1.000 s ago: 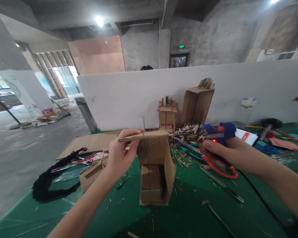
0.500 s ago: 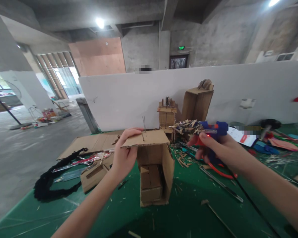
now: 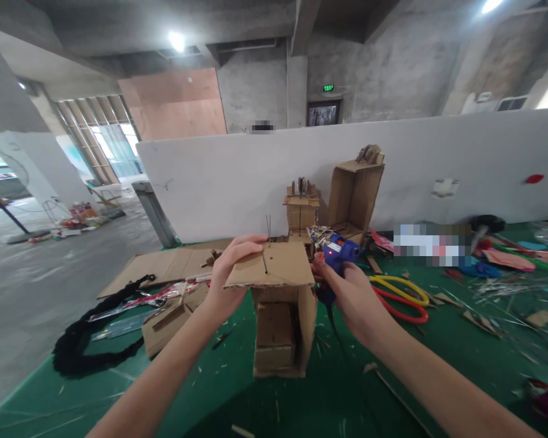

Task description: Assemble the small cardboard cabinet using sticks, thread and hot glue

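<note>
Flat brown cardboard sheet (image 3: 270,266) lies on the open upright cardboard box (image 3: 281,331). Blue hot-glue gun (image 3: 337,258) just right of it; red-and-yellow-handled scissors (image 3: 399,298) farther right; tall cardboard box (image 3: 356,191) behind.

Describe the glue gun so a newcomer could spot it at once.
On the green table, find the open cardboard box standing at the centre with a flat cardboard sheet on top. Just right of that sheet's edge, the right hand grips the glue gun. It is the only blue tool there, with a small red light glowing on its body.
</note>
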Tool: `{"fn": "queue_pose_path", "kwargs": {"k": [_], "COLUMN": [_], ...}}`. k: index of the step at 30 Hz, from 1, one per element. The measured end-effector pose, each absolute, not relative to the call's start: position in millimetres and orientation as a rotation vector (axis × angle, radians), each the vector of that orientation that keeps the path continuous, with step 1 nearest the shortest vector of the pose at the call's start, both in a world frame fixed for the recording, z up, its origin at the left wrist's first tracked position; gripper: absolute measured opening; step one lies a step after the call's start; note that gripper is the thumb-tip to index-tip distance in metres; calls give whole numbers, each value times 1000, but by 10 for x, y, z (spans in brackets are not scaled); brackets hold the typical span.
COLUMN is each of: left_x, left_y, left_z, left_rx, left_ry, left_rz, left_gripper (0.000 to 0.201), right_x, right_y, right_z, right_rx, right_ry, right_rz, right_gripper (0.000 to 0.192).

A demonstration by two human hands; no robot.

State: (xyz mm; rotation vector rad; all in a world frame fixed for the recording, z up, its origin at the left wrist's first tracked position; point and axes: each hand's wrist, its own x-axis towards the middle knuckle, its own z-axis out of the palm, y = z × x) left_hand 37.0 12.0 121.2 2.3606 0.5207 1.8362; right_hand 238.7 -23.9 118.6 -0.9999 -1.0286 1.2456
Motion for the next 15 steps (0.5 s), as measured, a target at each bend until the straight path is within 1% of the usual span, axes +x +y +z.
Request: {"fn": "queue_pose_path", "kwargs": {"k": [2, 4, 9, 15], "left_x": [348, 316, 262, 252], "left_y": [125, 121, 80, 75], "left_z": [1220, 1226, 1244, 1303], "left_rx": [2377, 2411, 2582, 2695], "left_ry": [492, 505, 593, 595], "left_rz": [1776, 1733, 1672, 1602], "left_gripper": [31, 34, 31, 31], "right_x": [2362, 2356, 2376, 2387], "right_y": [-240, -237, -230, -237], "right_z": [1194, 1181, 1120, 1118], "right_rx": [-981, -984, -1020, -996], "right_ry": [-1039, -1075, -1170, -1186], "right_rz": [1242, 1204, 1107, 1146], "right_gripper": [41, 40, 43, 44]}}
